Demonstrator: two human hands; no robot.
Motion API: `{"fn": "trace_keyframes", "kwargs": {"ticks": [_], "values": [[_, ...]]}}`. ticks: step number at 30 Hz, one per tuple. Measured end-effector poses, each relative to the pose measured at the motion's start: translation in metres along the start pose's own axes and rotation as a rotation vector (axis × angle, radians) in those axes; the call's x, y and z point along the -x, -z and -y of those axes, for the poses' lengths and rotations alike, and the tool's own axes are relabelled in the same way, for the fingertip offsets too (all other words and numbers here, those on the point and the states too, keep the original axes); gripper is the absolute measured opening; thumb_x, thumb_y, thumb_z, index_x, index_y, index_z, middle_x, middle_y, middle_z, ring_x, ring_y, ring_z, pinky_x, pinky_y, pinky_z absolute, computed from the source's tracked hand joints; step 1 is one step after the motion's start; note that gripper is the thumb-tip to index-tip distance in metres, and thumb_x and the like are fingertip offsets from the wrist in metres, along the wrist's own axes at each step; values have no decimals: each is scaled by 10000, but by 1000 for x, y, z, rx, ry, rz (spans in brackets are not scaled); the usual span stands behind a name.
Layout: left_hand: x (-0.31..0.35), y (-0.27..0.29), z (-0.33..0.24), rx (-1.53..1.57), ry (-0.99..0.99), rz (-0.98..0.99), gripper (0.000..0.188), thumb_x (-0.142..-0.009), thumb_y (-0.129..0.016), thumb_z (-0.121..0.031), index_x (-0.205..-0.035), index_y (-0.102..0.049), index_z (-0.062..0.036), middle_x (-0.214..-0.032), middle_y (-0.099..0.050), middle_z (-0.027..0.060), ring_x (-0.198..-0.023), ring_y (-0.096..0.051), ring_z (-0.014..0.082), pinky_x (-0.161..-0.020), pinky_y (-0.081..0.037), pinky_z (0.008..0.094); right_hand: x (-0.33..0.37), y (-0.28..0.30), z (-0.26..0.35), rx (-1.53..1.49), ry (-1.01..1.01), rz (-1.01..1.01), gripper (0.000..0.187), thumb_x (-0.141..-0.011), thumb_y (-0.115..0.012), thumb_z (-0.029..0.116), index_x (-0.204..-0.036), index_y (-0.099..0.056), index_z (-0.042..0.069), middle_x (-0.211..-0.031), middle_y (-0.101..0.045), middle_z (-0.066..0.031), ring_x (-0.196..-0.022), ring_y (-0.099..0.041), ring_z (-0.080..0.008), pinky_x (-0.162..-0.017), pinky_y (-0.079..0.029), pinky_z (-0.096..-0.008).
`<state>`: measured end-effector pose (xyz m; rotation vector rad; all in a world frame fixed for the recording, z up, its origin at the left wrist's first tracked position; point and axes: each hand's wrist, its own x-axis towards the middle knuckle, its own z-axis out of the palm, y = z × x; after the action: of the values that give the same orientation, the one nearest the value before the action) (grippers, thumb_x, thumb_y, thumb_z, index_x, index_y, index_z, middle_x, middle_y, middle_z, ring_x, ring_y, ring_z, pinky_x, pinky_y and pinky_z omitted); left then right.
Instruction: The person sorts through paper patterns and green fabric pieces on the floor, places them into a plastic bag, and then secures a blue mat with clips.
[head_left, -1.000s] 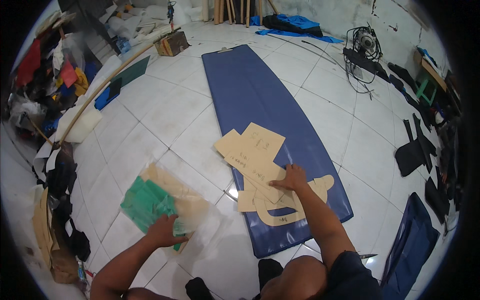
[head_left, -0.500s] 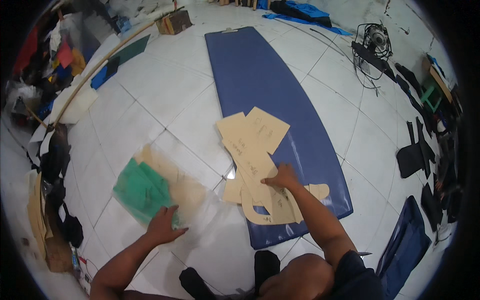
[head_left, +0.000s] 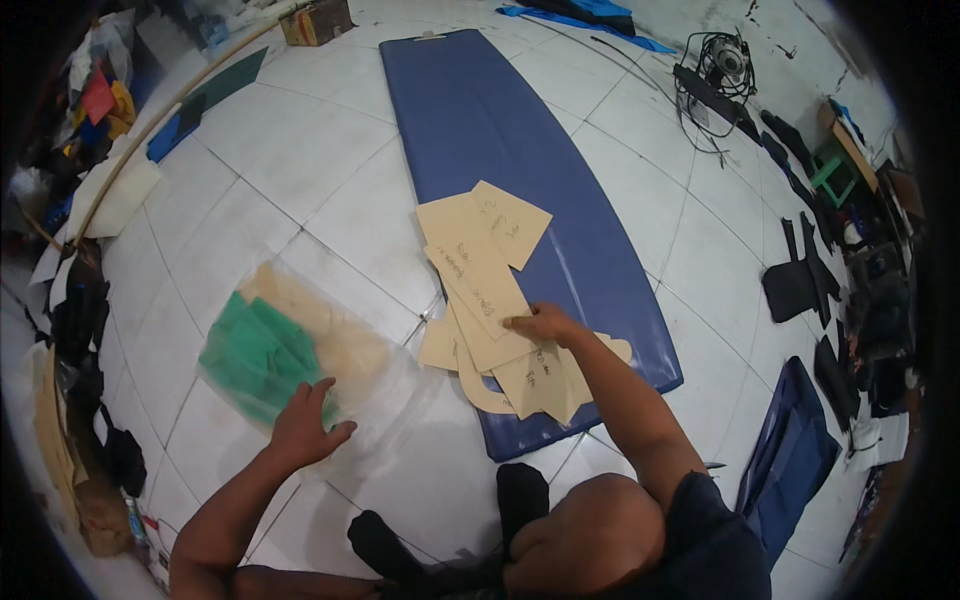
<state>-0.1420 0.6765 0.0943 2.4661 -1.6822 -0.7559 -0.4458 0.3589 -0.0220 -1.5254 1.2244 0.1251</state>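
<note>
Tan card pattern pieces lie overlapping on a long blue padded board, some sticking out past its left edge. My right hand grips the edge of a long card piece on top, thumb on its upper face. Under it are more card pieces, one of them curved; their full shapes are hidden. To the left rests a clear plastic bag holding folded green material and tan pieces. My left hand is at the bag's near side, fingers spread, gripping nothing.
A folded dark blue piece lies at the near right, with black cut pieces beyond it. A corded machine stands at the far right. Along the left runs a long wooden stick beside piled materials. My feet are at the near edge.
The view has shifted, so everything sits higher and further left. The card pieces under my right hand have moved a little against one another. My left hand stays by the bag.
</note>
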Motion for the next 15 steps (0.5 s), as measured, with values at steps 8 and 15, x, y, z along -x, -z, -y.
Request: {"fn": "trace_keyframes", "kwargs": {"ticks": [8, 15], "values": [[6, 5, -25, -47, -13, -2, 694, -759, -706, -354, -1330, -417, -86, -1126, -491, 181, -1013, -545, 375, -830, -476, 464, -8, -15, 3, -56, 124, 60, 587, -830, -715, 341, -1267, -534, -6, -1181, -618, -182, -1067, -607, -266, -917, -472, -346], [0, -23, 20, 202, -58, -88, 474, -826, -603, -151, -1265, -453, -54, -1142, -531, 231, -1022, -546, 386, -856, -459, 453, -25, -11, -36, -395, 309, 182, 579, -876, -678, 252, -1345, -449, 2, -1227, -592, -152, -1084, -582, -224, -945, -458, -359]]}}
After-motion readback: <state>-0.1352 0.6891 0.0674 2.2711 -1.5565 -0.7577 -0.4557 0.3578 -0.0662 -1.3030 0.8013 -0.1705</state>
